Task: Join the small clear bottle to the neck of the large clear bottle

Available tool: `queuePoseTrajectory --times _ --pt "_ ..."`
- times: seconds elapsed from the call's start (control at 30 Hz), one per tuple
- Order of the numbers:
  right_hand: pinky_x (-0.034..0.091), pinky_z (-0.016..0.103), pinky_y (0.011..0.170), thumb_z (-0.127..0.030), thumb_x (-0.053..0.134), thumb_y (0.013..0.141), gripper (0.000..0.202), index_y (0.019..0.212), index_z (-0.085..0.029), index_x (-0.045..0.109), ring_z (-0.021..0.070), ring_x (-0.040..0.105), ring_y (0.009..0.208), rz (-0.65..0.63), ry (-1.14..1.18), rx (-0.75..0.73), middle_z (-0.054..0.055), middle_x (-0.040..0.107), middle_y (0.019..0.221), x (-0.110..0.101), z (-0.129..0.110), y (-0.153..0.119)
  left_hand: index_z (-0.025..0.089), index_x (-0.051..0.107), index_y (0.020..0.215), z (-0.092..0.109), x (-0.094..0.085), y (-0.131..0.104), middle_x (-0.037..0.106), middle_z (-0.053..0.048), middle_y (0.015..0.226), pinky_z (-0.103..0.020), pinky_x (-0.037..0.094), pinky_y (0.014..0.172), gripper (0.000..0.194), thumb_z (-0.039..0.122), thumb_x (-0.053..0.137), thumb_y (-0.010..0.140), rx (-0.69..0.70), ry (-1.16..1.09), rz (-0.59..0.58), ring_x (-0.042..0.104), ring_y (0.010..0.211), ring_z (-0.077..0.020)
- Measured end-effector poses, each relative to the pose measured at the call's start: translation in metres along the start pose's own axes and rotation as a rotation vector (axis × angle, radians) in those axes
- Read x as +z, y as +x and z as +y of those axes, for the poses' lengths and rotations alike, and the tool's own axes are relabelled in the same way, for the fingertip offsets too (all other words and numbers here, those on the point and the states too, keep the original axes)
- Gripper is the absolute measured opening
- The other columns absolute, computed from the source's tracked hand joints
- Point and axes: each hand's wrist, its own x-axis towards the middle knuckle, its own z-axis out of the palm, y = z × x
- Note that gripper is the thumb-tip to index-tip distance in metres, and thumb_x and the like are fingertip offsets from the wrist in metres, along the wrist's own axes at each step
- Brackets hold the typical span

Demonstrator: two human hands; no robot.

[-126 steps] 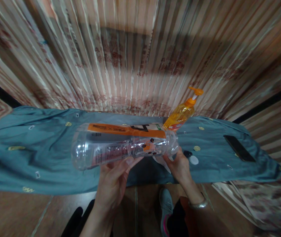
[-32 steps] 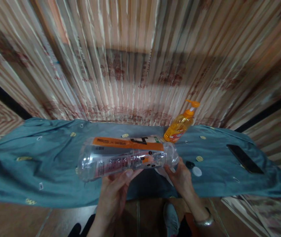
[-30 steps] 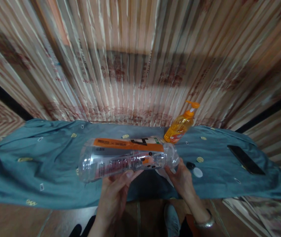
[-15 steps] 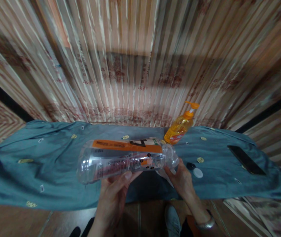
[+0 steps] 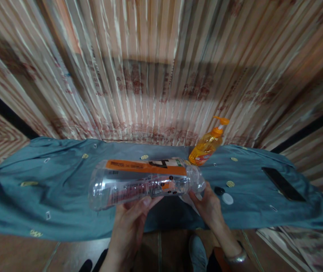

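Observation:
A large clear plastic bottle (image 5: 138, 183) with an orange label lies on its side in the air, its neck to the right. My left hand (image 5: 133, 217) is wrapped around the lower side of its body, thumb in front. At the neck end, my right hand (image 5: 208, 206) grips with thumb and fingers; part of the grip is hidden by the bottle. Something white and thin, perhaps tissue (image 5: 191, 204), hangs below the neck beside my right hand. Just right of that hand, a white round cap (image 5: 227, 198) and a small black object (image 5: 219, 190) lie on the cloth.
A yellow pump bottle (image 5: 207, 145) stands behind the clear bottle's neck. A dark phone (image 5: 283, 184) lies at the right. The teal patterned cloth (image 5: 65, 211) covers the table, with a striped curtain (image 5: 150, 94) behind it.

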Motion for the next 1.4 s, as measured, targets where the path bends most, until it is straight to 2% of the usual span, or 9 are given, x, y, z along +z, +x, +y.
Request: queuePoseTrajectory --times 0.23,0.87,1.4 --pt "0.052 0.035 0.065 -0.058 0.044 0.083 0.052 0.109 -0.014 0.055 0.0273 0.068 0.080 -0.003 -0.006 0.030 0.013 0.070 0.086 -0.0006 -0.0012 -0.0006 0.020 0.073 0.093 0.0011 0.0016 0.0001 0.077 -0.006 0.093 -0.047 0.055 0.087 0.031 0.015 0.078 0.062 0.003 0.021 -0.007 0.070 0.095 -0.0285" --pt "0.052 0.034 0.065 -0.059 0.043 0.085 0.053 0.110 -0.014 0.054 0.0263 0.068 0.079 0.015 -0.015 -0.030 0.013 0.069 0.086 -0.0006 -0.0001 -0.0010 0.021 0.071 0.101 -0.0005 -0.0012 0.0009 0.075 -0.006 0.097 -0.048 0.056 0.085 0.041 0.012 0.078 0.062 0.018 -0.007 0.004 0.069 0.098 -0.0301" --pt "0.052 0.034 0.065 -0.060 0.044 0.083 0.055 0.112 -0.014 0.054 0.0265 0.068 0.080 0.009 -0.012 -0.003 0.013 0.070 0.088 -0.0003 -0.0001 -0.0014 0.020 0.072 0.098 0.0004 0.0000 0.0002 0.076 -0.007 0.094 -0.047 0.057 0.085 0.037 0.012 0.078 0.062 0.016 -0.005 0.000 0.069 0.096 -0.0292"
